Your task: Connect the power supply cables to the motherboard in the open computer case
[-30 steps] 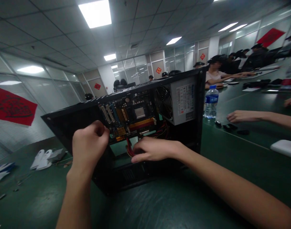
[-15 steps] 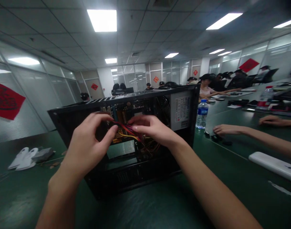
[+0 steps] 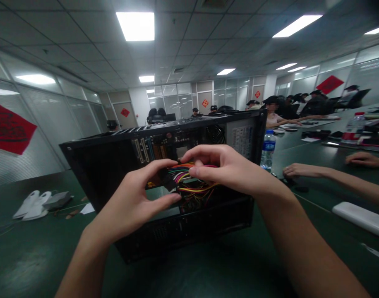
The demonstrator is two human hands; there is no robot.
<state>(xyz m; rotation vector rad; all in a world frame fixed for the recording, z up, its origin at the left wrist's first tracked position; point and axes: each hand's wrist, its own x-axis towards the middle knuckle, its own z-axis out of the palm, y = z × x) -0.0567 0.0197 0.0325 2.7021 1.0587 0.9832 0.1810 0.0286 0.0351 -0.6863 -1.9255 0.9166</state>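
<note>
On the green desk before us stands an open black computer case, tipped so that its open side faces us, and our two hands meet in front of that opening. We hold a bundle of coloured wires, red, yellow, orange and pink, which runs out of the case's inside. Our left hand has its thumb and forefinger curled around a dark plug at the end of the bundle, pinching it, with the other fingers bent loosely below. Our right hand comes in from the right with the fingers pressed together over the wires, gripping them just beside the left hand, so the two hands nearly touch. Behind the wires we see the green circuit board with its slots, and at the case's upper right the grey power supply with its fan, partly hidden by our right hand. Just beyond the case a water bottle with a blue label stands upright. To the right another person's hand lies flat on the desk near some small dark objects, and a white flat object lies nearer our side. Far to the left, white gloves rest on the desk, well apart from the case.
</note>
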